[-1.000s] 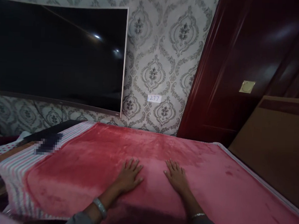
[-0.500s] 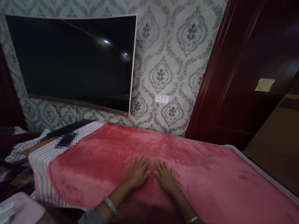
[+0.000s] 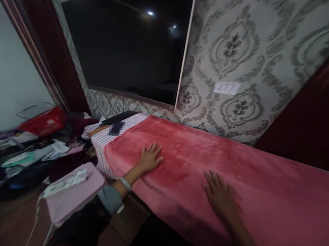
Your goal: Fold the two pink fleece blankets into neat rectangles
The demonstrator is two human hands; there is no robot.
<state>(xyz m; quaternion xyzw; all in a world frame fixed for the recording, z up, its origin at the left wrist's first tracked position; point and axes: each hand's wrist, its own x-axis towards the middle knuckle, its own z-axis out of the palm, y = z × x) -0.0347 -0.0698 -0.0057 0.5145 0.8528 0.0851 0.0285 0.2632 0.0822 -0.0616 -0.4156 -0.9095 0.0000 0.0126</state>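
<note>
A pink-red plush blanket [image 3: 185, 146] lies spread over a long low surface and hangs down its near side. At its left end runs a striped white, pink and grey border [image 3: 103, 143]. My left hand [image 3: 149, 158] rests flat on the blanket toward that end, fingers spread. Farther right, my right hand [image 3: 217, 191] lies palm down on the plush, its fingers stretched out. Neither hand holds anything. A dark pixelated item [image 3: 116, 128] sits on the striped border, too blurred to name.
A large television [image 3: 125, 42] hangs on the patterned wall, beside a paper label [image 3: 226, 88] reading 277. At left, a power strip [image 3: 66, 183] lies on a pink box [image 3: 73, 199]. Piled clothes [image 3: 51, 151] and a red bag [image 3: 43, 121] are behind it.
My hands, close together before, have moved apart across the blanket, the left toward the striped end. The view has turned left, bringing in the clothes pile and red bag.
</note>
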